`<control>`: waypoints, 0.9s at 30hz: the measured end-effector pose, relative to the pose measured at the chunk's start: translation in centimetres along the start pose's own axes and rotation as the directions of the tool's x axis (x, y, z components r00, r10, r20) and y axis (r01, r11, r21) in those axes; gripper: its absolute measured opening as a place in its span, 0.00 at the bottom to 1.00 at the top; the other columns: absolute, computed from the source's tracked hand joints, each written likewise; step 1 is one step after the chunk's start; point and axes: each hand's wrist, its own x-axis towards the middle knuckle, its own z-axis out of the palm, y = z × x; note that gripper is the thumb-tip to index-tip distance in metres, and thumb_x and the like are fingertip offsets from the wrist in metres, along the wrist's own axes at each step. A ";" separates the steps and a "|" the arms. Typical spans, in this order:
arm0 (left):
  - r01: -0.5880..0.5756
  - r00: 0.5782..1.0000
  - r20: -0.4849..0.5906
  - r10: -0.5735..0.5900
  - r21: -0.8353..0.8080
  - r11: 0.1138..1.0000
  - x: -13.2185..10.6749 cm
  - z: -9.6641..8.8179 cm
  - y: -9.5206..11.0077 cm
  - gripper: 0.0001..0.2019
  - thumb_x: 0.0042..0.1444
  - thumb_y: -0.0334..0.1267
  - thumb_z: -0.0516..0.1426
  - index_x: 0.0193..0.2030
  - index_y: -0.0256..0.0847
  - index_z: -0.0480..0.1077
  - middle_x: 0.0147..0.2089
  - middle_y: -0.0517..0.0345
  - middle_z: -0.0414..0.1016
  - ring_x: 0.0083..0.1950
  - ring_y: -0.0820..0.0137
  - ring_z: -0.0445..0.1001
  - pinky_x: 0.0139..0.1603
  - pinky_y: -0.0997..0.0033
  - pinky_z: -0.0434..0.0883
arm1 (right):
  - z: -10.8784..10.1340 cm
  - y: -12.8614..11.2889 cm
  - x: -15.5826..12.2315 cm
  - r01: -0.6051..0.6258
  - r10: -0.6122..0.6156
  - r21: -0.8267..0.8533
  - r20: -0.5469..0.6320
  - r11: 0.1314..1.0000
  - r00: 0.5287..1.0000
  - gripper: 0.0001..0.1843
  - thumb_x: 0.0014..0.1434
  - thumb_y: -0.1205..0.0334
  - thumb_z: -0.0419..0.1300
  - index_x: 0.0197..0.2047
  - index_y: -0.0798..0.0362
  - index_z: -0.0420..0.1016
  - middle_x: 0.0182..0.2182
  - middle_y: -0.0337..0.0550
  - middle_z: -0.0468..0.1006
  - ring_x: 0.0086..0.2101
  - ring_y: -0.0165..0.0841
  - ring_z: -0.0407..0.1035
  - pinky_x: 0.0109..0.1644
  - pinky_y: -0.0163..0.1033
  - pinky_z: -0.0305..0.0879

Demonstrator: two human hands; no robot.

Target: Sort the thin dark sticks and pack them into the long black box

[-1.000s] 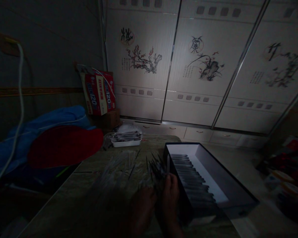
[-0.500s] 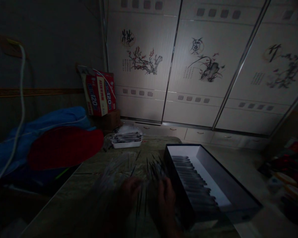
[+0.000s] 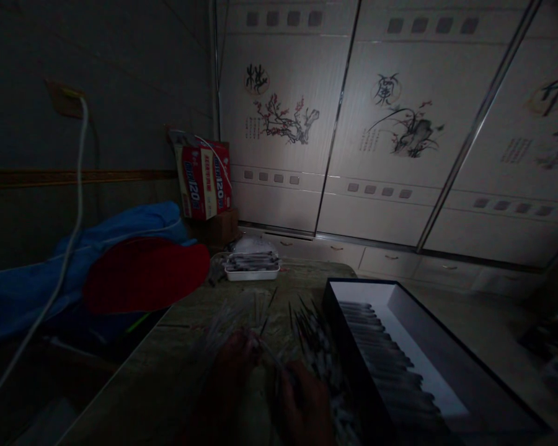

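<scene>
The scene is dim and my hands are dark. My left hand (image 3: 236, 360) is closed at the near middle of the table, fingertips pinched at one end of a thin, pen-like stick (image 3: 271, 353). My right hand (image 3: 305, 399), lower and to the right, has its fingers closed round the stick's other end. Beside my right hand lies a loose pile of thin dark and pale sticks (image 3: 315, 337). Clear, thin pieces (image 3: 218, 325) are spread beyond my left hand, a few dark sticks among them. What kind they are is too dark to tell.
Right of my hands stands a dark-edged open box (image 3: 428, 334) with a row of dark pen-like pieces (image 3: 384, 353). A white tray (image 3: 252, 274) of similar sticks sits at the table's far edge. Left are a red round cushion-like item (image 3: 146, 275), blue cloth (image 3: 134, 223) and a hanging white cable (image 3: 80, 186).
The view has turned slightly left, so things appear further right. My right hand has moved from the pile toward me, and a thin stick now shows between my hands.
</scene>
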 end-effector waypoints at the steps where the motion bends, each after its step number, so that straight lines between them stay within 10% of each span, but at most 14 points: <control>1: -0.006 1.000 0.014 0.006 0.006 1.000 0.1 -0.1 -0.1 0.12 0.47 0.45 0.58 0.36 0.40 0.72 0.30 0.58 0.75 0.31 0.68 0.73 0.37 0.67 0.70 | 0.0 0.1 0.0 0.006 -0.006 -0.002 -0.013 1.000 1.000 0.15 0.64 0.57 0.48 0.36 0.53 0.73 0.22 0.40 0.75 0.21 0.28 0.69 0.27 0.29 0.61; 6: -0.080 0.996 0.067 0.064 0.272 0.959 0.6 -1.2 -0.4 0.16 0.50 0.46 0.57 0.42 0.40 0.74 0.25 0.64 0.71 0.30 0.69 0.69 0.35 0.69 0.68 | 0.3 0.0 0.0 -0.005 0.001 -0.030 -0.144 1.000 0.990 0.14 0.62 0.56 0.49 0.34 0.52 0.73 0.23 0.41 0.76 0.22 0.30 0.70 0.27 0.31 0.61; 14: -0.042 0.997 -0.050 0.052 0.181 0.983 0.2 -1.4 -0.1 0.15 0.48 0.49 0.57 0.36 0.40 0.75 0.26 0.59 0.75 0.31 0.66 0.74 0.32 0.69 0.72 | 0.7 -0.4 0.0 -0.027 0.013 -0.071 -0.190 0.997 0.982 0.16 0.62 0.55 0.49 0.33 0.52 0.73 0.21 0.40 0.75 0.20 0.30 0.69 0.25 0.32 0.58; 27: -0.197 0.973 -0.018 0.232 0.469 0.861 0.3 -2.7 -2.3 0.17 0.45 0.48 0.60 0.41 0.43 0.77 0.49 0.48 0.78 0.54 0.54 0.72 0.59 0.55 0.64 | 0.1 0.0 0.0 0.081 -0.088 -0.108 -0.063 0.991 0.994 0.13 0.63 0.58 0.50 0.33 0.52 0.73 0.20 0.38 0.74 0.19 0.28 0.69 0.23 0.29 0.58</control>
